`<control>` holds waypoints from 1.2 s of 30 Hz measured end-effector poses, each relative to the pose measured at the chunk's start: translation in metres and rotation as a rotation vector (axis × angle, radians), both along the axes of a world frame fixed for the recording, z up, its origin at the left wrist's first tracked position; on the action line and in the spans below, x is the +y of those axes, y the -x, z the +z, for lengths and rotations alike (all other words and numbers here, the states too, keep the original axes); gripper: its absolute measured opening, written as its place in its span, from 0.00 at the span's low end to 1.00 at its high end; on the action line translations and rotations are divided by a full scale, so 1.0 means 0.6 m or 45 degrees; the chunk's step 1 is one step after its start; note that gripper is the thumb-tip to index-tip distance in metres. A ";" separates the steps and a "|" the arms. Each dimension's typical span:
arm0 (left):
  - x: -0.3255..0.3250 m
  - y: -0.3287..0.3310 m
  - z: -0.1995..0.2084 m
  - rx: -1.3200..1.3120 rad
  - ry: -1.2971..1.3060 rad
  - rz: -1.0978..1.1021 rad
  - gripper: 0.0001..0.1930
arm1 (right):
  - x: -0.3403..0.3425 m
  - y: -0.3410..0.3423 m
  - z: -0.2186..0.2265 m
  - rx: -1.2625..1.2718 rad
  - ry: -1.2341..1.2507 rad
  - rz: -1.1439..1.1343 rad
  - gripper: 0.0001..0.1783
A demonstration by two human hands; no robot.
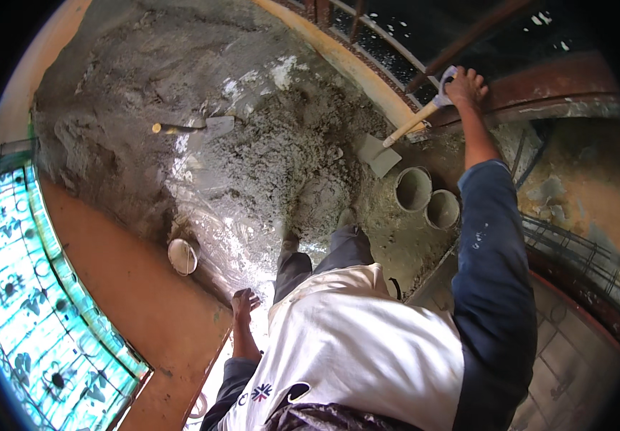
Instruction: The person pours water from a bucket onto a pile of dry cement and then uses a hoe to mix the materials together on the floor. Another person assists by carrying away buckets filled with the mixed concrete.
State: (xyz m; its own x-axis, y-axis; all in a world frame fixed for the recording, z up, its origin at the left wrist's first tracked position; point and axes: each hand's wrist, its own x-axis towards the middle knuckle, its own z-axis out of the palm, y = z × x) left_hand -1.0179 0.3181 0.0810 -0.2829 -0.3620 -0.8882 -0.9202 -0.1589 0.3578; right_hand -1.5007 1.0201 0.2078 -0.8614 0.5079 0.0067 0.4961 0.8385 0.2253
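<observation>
White shirt cloth (367,323) with dark blue sleeves (493,244) fills the lower middle of the head view, nearest the camera, and dark trousers (342,250) show beyond its hem. The right hand (466,85) reaches out to the upper right, its fingers closed around the pale purple grip at the top of a shovel (412,127). That shovel slants down toward the left on its wooden shaft, its flat metal blade (380,156) at the right edge of a heap of wet grey mortar (274,158). The left hand (244,302) hangs low beside the legs, fingers loose and uncurled, holding nothing. Just beside the blade are two round buckets (413,201), close together. Across the heap, to the left, a second shovel (218,127) lies flat, its handle pointing left. Nearer the left hand, a white bucket (183,256) sits close to an orange wall (130,251). Above that wall is a bright turquoise window (44,316) with dark metalwork.
</observation>
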 end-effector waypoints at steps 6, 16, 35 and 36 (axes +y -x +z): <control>-0.013 0.082 -0.012 0.129 -0.062 -0.028 0.19 | -0.077 -0.090 0.050 -0.439 1.347 0.360 0.10; -0.094 0.236 -0.079 0.214 -0.187 -0.496 0.16 | -0.400 -0.396 0.079 0.337 1.231 -0.096 0.11; 0.294 0.325 -0.157 0.442 -0.453 -1.579 0.19 | -0.878 -0.771 0.042 -0.127 1.230 0.385 0.11; 0.256 0.316 -0.210 0.838 -0.516 -1.806 0.17 | -0.889 -0.783 0.065 -0.129 1.307 0.395 0.12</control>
State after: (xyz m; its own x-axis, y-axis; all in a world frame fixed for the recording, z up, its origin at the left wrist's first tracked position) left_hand -1.2076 0.4718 -0.0450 -0.5192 0.7260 -0.4510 -0.1122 0.4652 0.8781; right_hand -1.0311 0.4869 0.2469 -0.9262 -0.0106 -0.3768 0.2477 0.7363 -0.6297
